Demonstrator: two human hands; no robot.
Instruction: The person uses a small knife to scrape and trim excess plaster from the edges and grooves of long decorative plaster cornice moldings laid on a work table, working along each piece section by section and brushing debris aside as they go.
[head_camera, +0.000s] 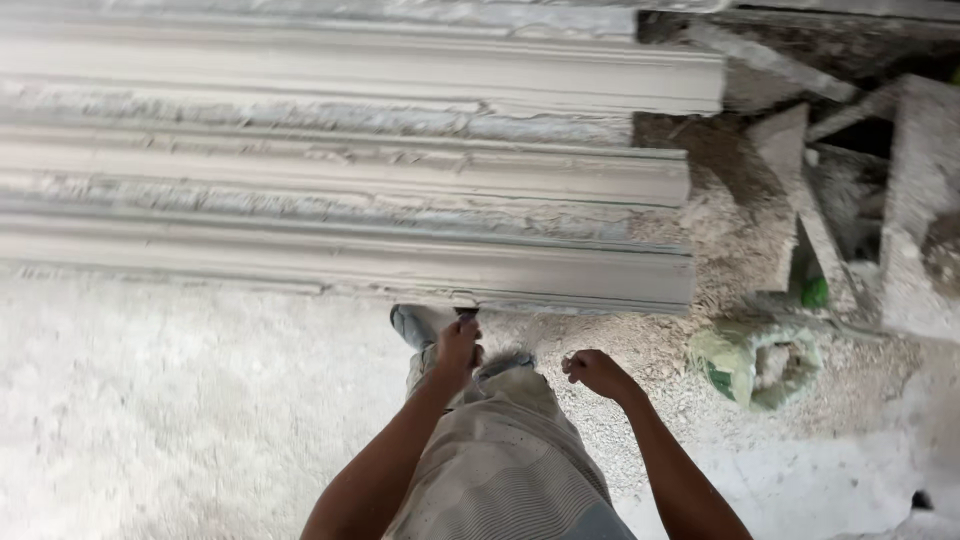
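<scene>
Both forearms reach down and forward from the bottom edge of the view, over dust-covered trousers. The left hand (458, 347) is curled shut around a small dark tool (467, 314), whose tip pokes up from the fist and touches the lower edge of the nearest plaster moulding (400, 262). The right hand (597, 372) hangs a little to the right, near the left one but apart from it, fingers bent into a loose fist; whether it grips anything cannot be told. A dusty shoe (415, 324) shows just beside the left hand, on the floor (150, 420).

The nearest plaster moulding is a long, pale grey strip with a smooth stepped profile, running from the left edge to a square-cut end right of centre. Two more mouldings (400, 170) of the same kind lie behind it, parallel, with rough crumbly plaster between them. The floor is white with powder and chips. A crumpled green-and-white sack (755, 362) sits on the floor to the right, well apart from the hands.
</scene>
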